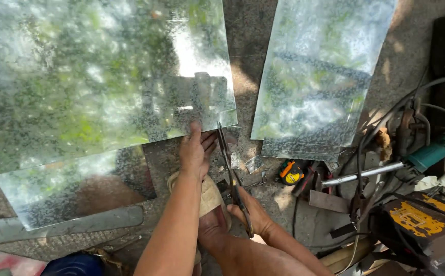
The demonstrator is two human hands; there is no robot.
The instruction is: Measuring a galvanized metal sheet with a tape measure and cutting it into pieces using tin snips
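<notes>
A large shiny galvanized metal sheet [79, 76] lies on the ground at the left and mirrors green foliage. My left hand [196, 151] presses on its near right corner, fingers on the sheet's edge. In my right hand [250, 212] are the handles of long tin snips [230, 171], whose blades point away from me and meet the sheet's edge just right of my left fingers. A second metal sheet [319, 71] with a folded near edge lies to the right, apart from both hands.
A third sheet [64, 191] sticks out under the big one. A yellow and black tape measure [290, 174] lies by small metal offcuts [254, 163]. At the right are a teal power tool [431, 153] with a long rod, cables and a black and yellow machine [421, 220].
</notes>
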